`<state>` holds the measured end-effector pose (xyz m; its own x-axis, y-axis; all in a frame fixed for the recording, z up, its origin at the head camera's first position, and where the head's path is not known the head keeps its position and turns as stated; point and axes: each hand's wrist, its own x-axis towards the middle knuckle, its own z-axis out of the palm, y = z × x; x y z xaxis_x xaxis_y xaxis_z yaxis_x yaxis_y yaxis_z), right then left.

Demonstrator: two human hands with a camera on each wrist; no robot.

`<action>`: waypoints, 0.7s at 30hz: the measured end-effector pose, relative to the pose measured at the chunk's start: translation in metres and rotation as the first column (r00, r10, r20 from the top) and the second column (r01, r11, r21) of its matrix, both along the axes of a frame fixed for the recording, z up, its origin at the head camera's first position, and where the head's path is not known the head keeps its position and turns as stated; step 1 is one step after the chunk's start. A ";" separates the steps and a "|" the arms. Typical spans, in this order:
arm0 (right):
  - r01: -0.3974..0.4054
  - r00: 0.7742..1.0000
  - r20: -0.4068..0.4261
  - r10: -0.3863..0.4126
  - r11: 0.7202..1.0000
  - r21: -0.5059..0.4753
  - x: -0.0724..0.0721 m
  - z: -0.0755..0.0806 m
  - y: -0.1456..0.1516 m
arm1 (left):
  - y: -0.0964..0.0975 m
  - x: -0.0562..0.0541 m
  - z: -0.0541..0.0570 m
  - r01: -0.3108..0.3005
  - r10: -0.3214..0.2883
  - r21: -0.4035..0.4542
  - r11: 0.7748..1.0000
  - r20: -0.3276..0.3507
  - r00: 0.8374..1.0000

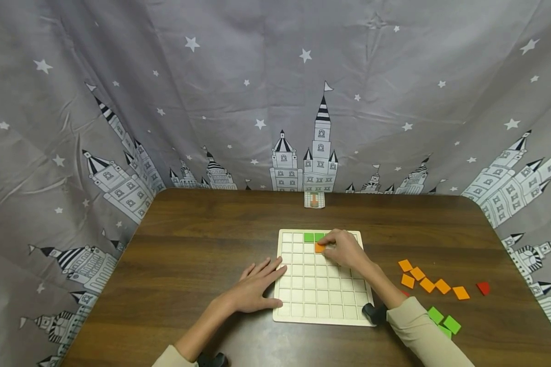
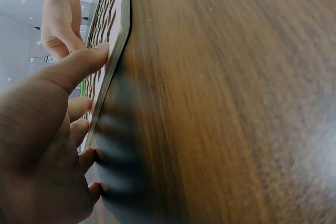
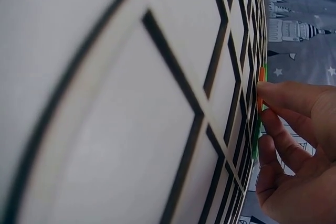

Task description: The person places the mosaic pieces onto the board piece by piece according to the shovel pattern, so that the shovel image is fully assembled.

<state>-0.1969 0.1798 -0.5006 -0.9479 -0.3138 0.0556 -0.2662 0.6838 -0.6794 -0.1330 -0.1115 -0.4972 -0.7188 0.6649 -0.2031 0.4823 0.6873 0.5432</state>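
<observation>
Beige sleeve (image 1: 429,331) foremost, my right hand (image 1: 345,250) pinches an orange square tile (image 1: 319,248) at the wooden grid board (image 1: 323,296), second row from its far edge, just beside a green square tile (image 1: 319,237). My left hand (image 1: 253,291), fingers spread, touches the board's left edge. Loose orange tiles (image 1: 427,285) lie on the tabletop (image 1: 202,229) to the right.

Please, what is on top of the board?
On the board, at least two green tiles show in the far row; the right hand pinches an orange tile in the next row. The left hand touches the board. What lies under the right hand cannot be seen.
</observation>
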 end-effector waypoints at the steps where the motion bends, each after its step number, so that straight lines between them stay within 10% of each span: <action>1: -0.001 1.000 0.003 0.001 1.000 -0.002 0.000 0.000 0.000 | 0.000 0.000 0.000 0.000 0.000 0.003 1.000 0.000 1.000; 21: -0.002 0.999 -0.039 0.001 1.000 -0.031 0.009 0.001 0.012 | 0.000 0.002 0.001 0.003 -0.003 0.016 1.000 -0.006 1.000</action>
